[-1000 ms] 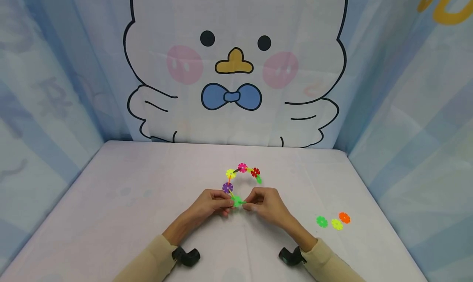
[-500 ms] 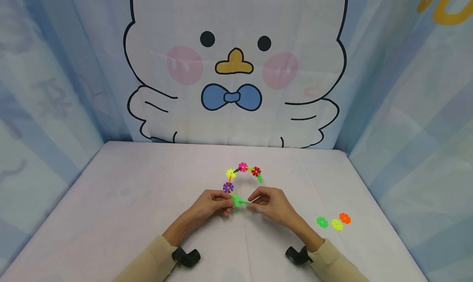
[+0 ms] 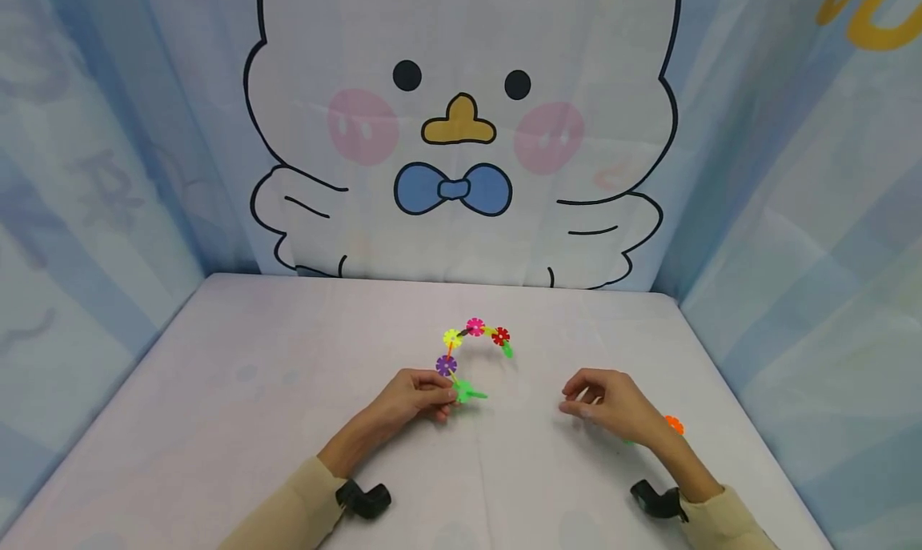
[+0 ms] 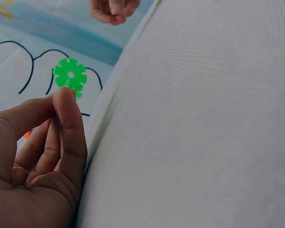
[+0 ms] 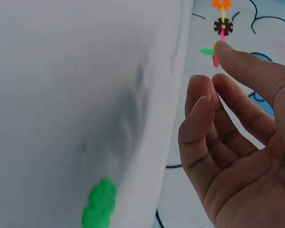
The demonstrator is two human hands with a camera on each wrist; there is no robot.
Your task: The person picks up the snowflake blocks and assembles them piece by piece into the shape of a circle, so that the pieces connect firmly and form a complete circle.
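A curved chain of interlocking snowflake discs runs from my left hand [image 3: 418,393] away over the table. It includes a purple disc [image 3: 446,365], a yellow disc [image 3: 452,339], a pink disc [image 3: 475,327] and a red disc [image 3: 501,336]. Thumb and fingers of the left hand pinch its near end, beside a green disc [image 4: 70,71] that faces the left wrist camera. Another green disc [image 3: 479,395], seen edge-on, sticks out to the right. My right hand [image 3: 608,402] hangs over the table to the right, fingers loosely bent and holding nothing.
Loose discs lie at the right of the white table [image 3: 302,334]: an orange disc [image 3: 675,423] and a green disc [image 5: 99,204], partly hidden by the right hand in the head view. Printed curtains [image 3: 807,238] stand around the table.
My right hand has let go of the edge-on green disc and moved right, now over the loose discs. The left hand keeps its pinch and has hardly moved.
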